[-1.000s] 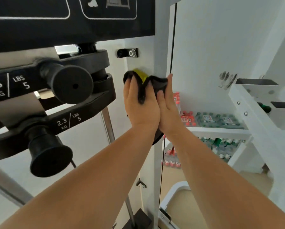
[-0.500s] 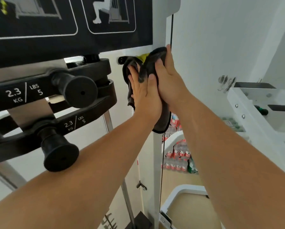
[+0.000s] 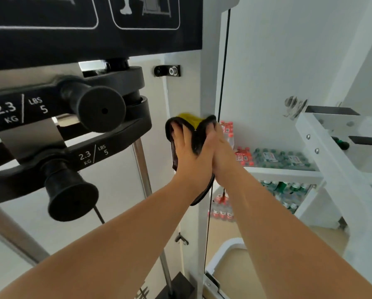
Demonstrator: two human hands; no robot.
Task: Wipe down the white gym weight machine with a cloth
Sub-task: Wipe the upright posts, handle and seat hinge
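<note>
Both hands, the left hand [image 3: 191, 156] and right hand [image 3: 220, 152], clasp the dark cloth with a yellow patch [image 3: 199, 134] around the white upright post of the weight machine [image 3: 204, 89]. They now sit well below the small black bracket [image 3: 167, 71], having slid down from beside it, so the stroke runs along the post's vertical long axis.

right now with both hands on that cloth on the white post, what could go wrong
The black cable runs right beside the right hand, so fingers or the cloth could snag on it. The add-on weights jut out close to the left hand; a wide stroke might knock knuckles on them. The cloth's loose tail hangs below the palms and could catch on the cable.
</note>
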